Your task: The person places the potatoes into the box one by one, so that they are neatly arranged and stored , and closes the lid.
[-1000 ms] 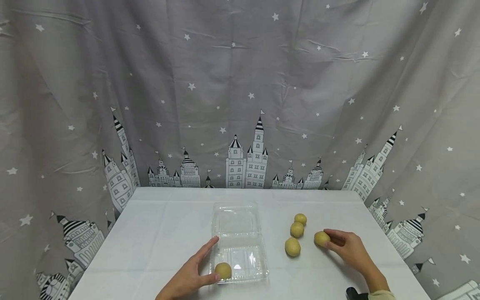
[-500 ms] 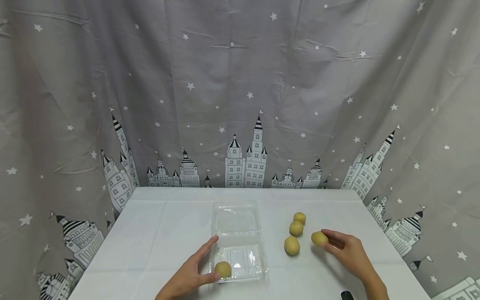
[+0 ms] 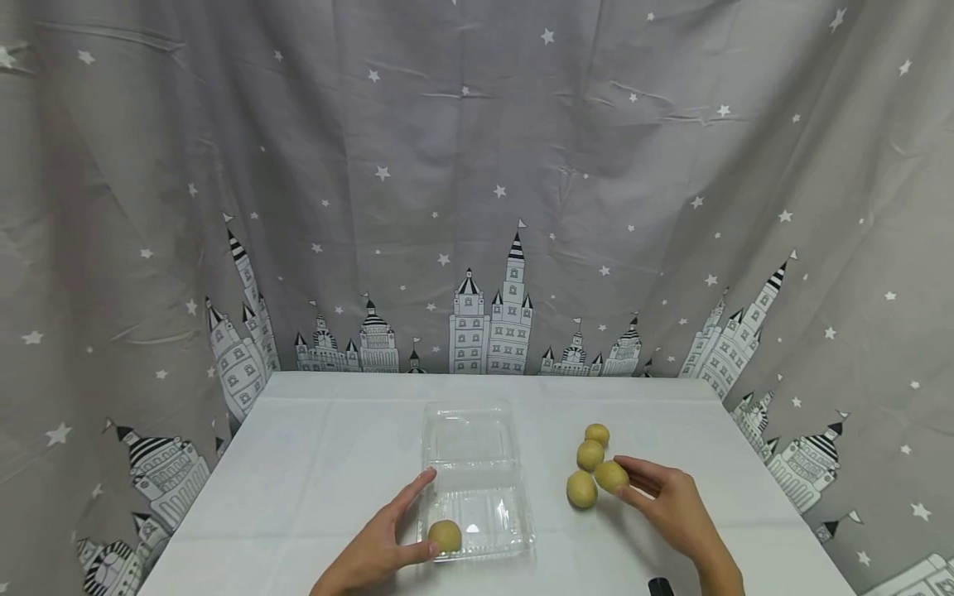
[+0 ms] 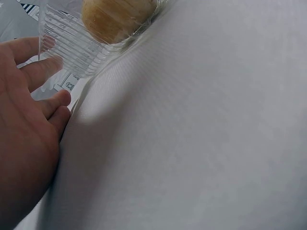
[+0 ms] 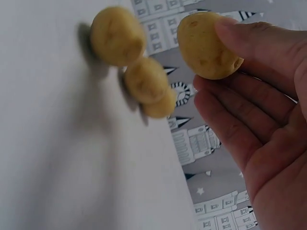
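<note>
My right hand [image 3: 667,501] pinches a yellow potato [image 3: 611,477] between thumb and fingertips, lifted off the table as the right wrist view shows. Beside it, three more potatoes sit on the white cloth in a slanting row, the nearest potato [image 3: 581,489] being closest to me. My left hand [image 3: 380,538] rests at the left edge of a clear plastic clamshell box [image 3: 492,521], its fingers spread and touching the side. One potato [image 3: 445,536] lies in the near left corner of the box, by the left thumb. The box's lid [image 3: 468,430] lies folded back.
A white cloth covers the table [image 3: 320,447]. Behind it hangs a grey curtain [image 3: 417,149] printed with stars and castles. A small black object [image 3: 660,587] shows beside the right wrist at the bottom edge.
My right hand has raised its potato and moved left, toward the three loose potatoes. The left hand and the box have stayed in place.
</note>
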The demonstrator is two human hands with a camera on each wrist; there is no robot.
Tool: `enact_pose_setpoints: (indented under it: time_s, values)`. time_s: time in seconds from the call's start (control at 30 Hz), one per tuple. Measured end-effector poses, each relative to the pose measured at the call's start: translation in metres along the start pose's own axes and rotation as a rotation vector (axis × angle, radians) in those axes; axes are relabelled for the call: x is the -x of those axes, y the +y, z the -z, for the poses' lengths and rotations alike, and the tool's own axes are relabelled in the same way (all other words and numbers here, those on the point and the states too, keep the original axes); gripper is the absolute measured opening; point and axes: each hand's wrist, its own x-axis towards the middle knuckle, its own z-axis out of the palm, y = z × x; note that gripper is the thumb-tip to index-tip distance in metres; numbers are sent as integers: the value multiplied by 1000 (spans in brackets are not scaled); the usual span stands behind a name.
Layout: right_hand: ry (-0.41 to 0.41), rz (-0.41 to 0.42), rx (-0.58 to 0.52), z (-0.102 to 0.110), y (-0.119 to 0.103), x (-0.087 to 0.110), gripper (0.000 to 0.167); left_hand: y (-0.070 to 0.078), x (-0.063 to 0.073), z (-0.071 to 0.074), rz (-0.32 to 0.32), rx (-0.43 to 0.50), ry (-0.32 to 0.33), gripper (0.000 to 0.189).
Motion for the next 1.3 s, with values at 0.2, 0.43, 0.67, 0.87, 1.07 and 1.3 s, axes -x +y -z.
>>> enact_pose_setpoints:
  time_s: [0.2,0.43,0.67,0.87,1.07,1.3]
  values:
    - [6,-6,-54,-10,-12,-4,47,0,0,0,-3,-10,2,102]
    - [1,3,-110,-23,-19,-8,47,0,1,0,-23,-28,5,101]
    - [-15,20,-142,-33,-29,-14,47,-1,0,0,-26,-32,6,102]
    - [-43,25,-185,-42,-39,-20,45,0,0,-1,-10,-27,9,102]
    - [-81,32,-181,-54,-52,-27,43,2,-1,-1,13,-24,16,102]
    - [-162,117,-202,-72,-66,-34,45,2,0,-1,10,-11,15,101]
